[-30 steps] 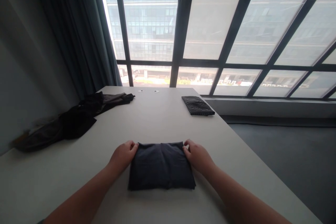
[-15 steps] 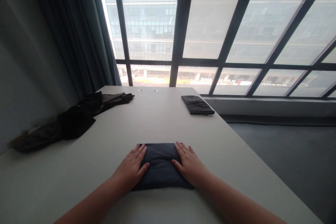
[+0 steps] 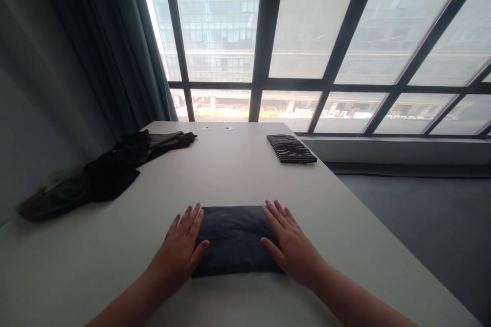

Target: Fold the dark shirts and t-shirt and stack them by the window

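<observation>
Cloth (image 3: 236, 245) folded on table (image 3: 230, 179), left hand (image 3: 180, 245), right hand (image 3: 291, 245) over its sides, fingers (image 3: 275, 216) straight, unclenched

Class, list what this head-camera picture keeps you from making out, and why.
Folded blue cloth, side edges: head view, behind left hand and right hand.
Elbows: head view, beyond bottom edge.
Dark heap, separate pieces: head view, too dark.
White discs: head view, too small to identify.

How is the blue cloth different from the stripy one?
The blue cloth is plain; the striped cloth is black with pale lines. The left hand and right hand overlap the blue cloth's sides; no hand touches the striped cloth. The blue cloth lies nearer, the striped cloth farther. Both look folded flat on the white table.
</observation>
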Demonstrator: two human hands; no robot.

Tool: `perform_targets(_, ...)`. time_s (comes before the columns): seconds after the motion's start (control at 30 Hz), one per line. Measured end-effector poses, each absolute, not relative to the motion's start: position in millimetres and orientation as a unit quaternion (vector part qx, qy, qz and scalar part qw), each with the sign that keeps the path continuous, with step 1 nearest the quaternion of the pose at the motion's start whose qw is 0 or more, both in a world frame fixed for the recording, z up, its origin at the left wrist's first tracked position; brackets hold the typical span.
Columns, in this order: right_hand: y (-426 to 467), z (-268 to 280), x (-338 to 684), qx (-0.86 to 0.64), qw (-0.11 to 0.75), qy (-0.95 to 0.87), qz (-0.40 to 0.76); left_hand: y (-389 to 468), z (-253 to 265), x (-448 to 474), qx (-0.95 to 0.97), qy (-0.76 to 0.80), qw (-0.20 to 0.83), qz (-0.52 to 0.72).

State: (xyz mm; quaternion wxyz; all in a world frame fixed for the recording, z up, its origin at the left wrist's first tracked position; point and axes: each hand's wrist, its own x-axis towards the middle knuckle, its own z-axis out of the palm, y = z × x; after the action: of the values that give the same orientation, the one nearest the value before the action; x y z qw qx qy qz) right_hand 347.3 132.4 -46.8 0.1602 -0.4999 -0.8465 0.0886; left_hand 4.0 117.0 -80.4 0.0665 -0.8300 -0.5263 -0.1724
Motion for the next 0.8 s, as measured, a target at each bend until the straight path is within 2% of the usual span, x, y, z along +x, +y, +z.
perform_targets(0.07,111.3,-43.1,345.6,-0.423,0.166,-0.886,0.089,102.6,-66.1,20.0,-0.875,-0.444,0.074,-0.178)
perform_targets(0.17,87.9,-37.2,340.7,-0.326,0.102,-0.929,0.139,87.9,-50.3,42.9,-0.929,-0.341,0.03,-0.142)
perform_targets(0.27,80.1,-33.3,340.1,-0.302,0.056,-0.934,0.182,82.1,-46.9,51.7,-0.95,-0.299,-0.026,-0.083)
perform_targets(0.5,76.9,-38.6,364.6,-0.337,0.062,-0.917,0.205,63.8,-59.4,31.6,-0.939,-0.335,-0.053,-0.055)
perform_targets(0.7,84.1,-38.3,380.6,-0.376,0.088,-0.902,0.19,52.1,-45.3,13.6,-0.926,-0.357,-0.038,-0.114)
perform_targets(0.8,88.5,-35.2,382.1,-0.383,0.131,-0.897,0.175,58.3,-29.8,3.9,-0.902,-0.4,-0.055,-0.154)
